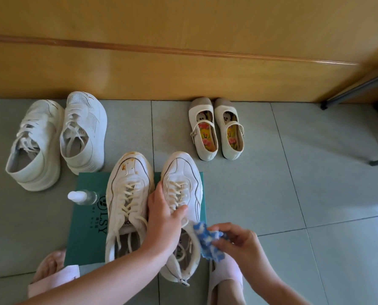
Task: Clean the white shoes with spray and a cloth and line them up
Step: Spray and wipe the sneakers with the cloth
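Sneaker on the green box — left hand grips it, fingers curled over its top; fingers of the right hand pinch a blue-white cloth at its collar.

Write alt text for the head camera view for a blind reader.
A person's left hand grips a white sneaker on a green box while the right hand holds a blue cloth beside it. A spray bottle lies nearby.

cloth: fluffy blue-white | spray bottle: clear plastic | floor tiles: smooth, glossy | wall panel: wood
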Motion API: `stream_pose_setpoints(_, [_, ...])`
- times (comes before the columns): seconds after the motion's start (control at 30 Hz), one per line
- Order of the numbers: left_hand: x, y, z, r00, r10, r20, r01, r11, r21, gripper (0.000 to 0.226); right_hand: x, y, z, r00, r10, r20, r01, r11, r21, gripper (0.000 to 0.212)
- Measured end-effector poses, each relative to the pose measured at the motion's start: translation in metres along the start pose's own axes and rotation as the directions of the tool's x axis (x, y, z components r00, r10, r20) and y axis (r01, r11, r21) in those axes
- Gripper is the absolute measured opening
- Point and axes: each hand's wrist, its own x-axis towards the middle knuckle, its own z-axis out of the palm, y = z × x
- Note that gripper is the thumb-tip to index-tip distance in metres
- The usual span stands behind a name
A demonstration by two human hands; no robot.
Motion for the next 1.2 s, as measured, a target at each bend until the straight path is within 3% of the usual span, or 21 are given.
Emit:
stream_pose_setpoints(0.1, [-0.001, 0.001, 0.0, 1.0, 0.004, 0.004, -0.004, 1.0, -0.014, 0.074, 0.014, -0.013, -0.012, 1.0, -0.023, 0.005, 0.023, 1.0, -0.014, 0.041])
stream_pose_setpoints(0.23, [-0.002, 0.002, 0.0, 1.0, -0.005, 0.015, 0.005, 0.999, -0.036, 0.073, 0.074, -0.029, -0.013, 0.965, -0.134, -0.225, 0.114, 0.989, -0.099, 0.023])
stream_pose_setpoints(0.33, [-0.001, 0.002, 0.0, 1.0, -0.01, 0.015, 0.011, 0.999, -0.043, 0.073, 0.103, -0.033, 0.007, 0.967, -0.182, -0.177, 0.142, 0.966, -0.217, 0.018])
stream_pose_setpoints(0.47, [-0.002, 0.003, -0.001, 0.999, -0.011, 0.041, 0.011, 1.0, -0.009, 0.074, 0.089, -0.028, 0.014, 0.971, -0.176, -0.161, 0.137, 0.964, -0.23, 0.016])
stream_pose_setpoints(0.67, [0.012, 0.002, 0.007, 0.997, -0.069, -0.04, 0.073, 0.992, 0.102, 0.075, 0.057, -0.016, -0.002, 0.998, 0.024, -0.065, -0.038, 0.971, -0.235, 0.018])
stream_pose_setpoints(0.77, [0.007, 0.0, 0.008, 0.998, -0.045, -0.053, 0.048, 0.997, 0.059, 0.074, 0.05, -0.015, 0.005, 0.992, 0.038, -0.119, -0.061, 0.978, -0.199, 0.016])
stream_pose_setpoints(0.87, [0.0, 0.002, 0.004, 0.998, 0.006, -0.06, -0.005, 1.0, 0.011, 0.076, 0.045, -0.02, 0.02, 0.979, -0.002, -0.203, -0.031, 0.987, -0.159, 0.015])
stream_pose_setpoints(1.07, [-0.004, 0.007, 0.008, 0.992, 0.04, -0.123, -0.052, 0.994, -0.096, 0.068, 0.06, -0.045, 0.034, 0.937, -0.248, -0.245, 0.2, 0.958, -0.204, 0.024])
stream_pose_setpoints(1.2, [-0.004, 0.009, 0.011, 0.991, 0.006, -0.137, -0.029, 0.985, -0.17, 0.066, 0.046, -0.026, 0.041, 0.945, -0.224, -0.237, 0.189, 0.969, -0.161, 0.031])
